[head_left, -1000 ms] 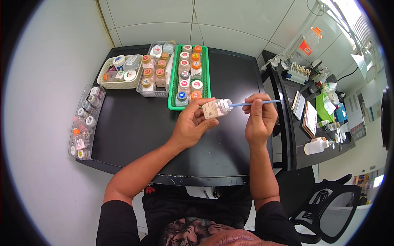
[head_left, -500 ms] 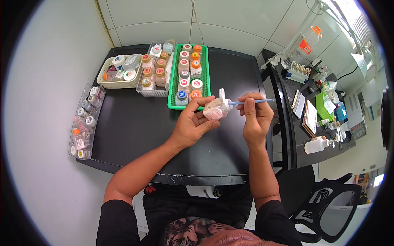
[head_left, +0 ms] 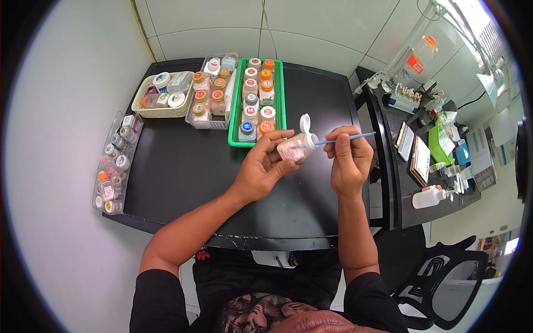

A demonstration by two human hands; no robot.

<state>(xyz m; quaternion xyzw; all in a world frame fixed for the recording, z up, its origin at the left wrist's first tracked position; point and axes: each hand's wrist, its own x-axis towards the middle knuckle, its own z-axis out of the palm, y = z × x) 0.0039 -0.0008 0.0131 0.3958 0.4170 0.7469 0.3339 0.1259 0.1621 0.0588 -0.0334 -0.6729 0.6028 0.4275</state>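
My left hand point(head_left: 262, 172) grips a small clear bottle point(head_left: 291, 150) of pale pink contents, tilted to the right, with its white flip lid point(head_left: 305, 125) standing open. In my right hand point(head_left: 351, 158) is a thin blue stick tool point(head_left: 361, 136), held pinched, its left end reaching into the bottle's mouth. Just beyond my left hand lies a green basket point(head_left: 282, 83) of jars with red, orange, grey and blue tops point(head_left: 267, 86).
A clear bin point(head_left: 211, 125) of gold-capped jars and a cream basket point(head_left: 164, 114) stand at the back left; a long container of bottles point(head_left: 133, 155) runs along the left. A side counter point(head_left: 388, 166) holds a pump bottle point(head_left: 425, 198), notebooks and a lamp. A chair point(head_left: 444, 277) is lower right.
The bottle has turned in my left hand, bringing its open lid upright and a different face toward me. The blue tool, in my right hand, has shifted slightly left and farther into the bottle.
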